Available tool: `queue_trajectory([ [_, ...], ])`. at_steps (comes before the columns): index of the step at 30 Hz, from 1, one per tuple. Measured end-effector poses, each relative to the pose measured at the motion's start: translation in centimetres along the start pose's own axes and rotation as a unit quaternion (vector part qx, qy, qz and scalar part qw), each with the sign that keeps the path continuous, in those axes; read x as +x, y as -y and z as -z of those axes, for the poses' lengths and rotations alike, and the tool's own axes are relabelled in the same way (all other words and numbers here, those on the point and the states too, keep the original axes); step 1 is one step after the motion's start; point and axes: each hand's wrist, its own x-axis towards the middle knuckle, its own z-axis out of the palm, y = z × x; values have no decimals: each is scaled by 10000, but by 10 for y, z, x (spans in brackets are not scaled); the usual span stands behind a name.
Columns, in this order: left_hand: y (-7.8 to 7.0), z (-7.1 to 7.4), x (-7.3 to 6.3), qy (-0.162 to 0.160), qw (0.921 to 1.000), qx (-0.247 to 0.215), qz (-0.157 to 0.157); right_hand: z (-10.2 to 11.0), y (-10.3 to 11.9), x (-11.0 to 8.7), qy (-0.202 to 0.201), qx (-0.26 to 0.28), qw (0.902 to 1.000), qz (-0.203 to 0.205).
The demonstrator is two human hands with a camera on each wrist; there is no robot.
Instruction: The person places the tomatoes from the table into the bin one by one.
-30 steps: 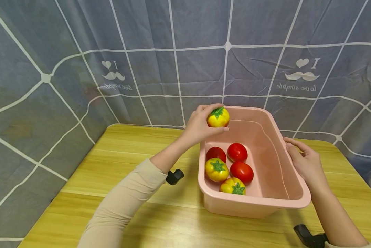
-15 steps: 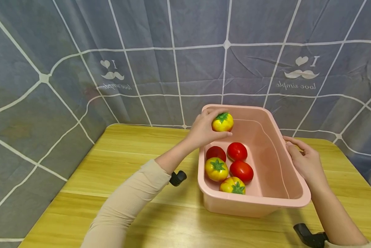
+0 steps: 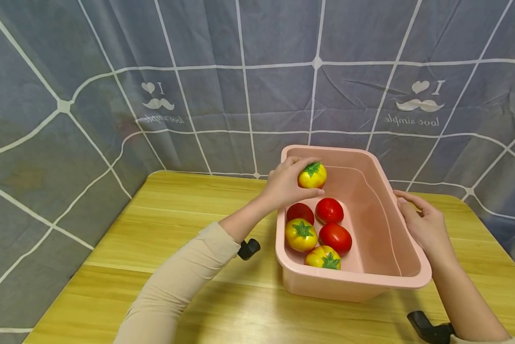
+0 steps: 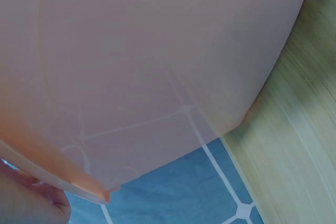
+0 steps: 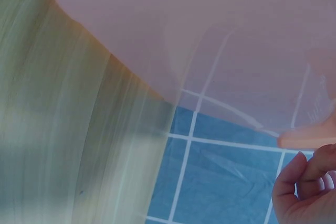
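Observation:
My left hand (image 3: 285,184) grips a yellow tomato (image 3: 312,177) with a green star-shaped leaf top, its thumb below and its fingers over the top. Hand and tomato are over the far left corner of a pink plastic bin (image 3: 371,200). Inside lie red tomatoes (image 3: 335,238) and yellow tomatoes (image 3: 301,234), gathered on the left side. My right hand (image 3: 425,224) holds the bin's right rim from outside, with curled fingers (image 5: 317,166) right under the lip in the right wrist view. The left wrist view has the bin wall (image 4: 157,51) filling most of it, the held tomato hidden.
The bin stands on a wood-grain table (image 3: 188,205). A grey curtain (image 3: 214,95) with white lines hangs along the table's back and left side. Black wrist mounts (image 3: 249,249) show beneath both forearms.
My left hand has moved right and down with the yellow tomato, from the bin's left rim to inside its far left corner. The right hand and the bin have stayed in place.

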Motion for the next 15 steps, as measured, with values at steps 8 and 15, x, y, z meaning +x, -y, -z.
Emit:
queue_trajectory([
  [8,-1,-2,-1,115,9994,323,81,1,0,-1,31,149,9999,-10],
  [15,-1,-4,-1,123,9985,536,59,1,0,0,60,172,9998,19],
])
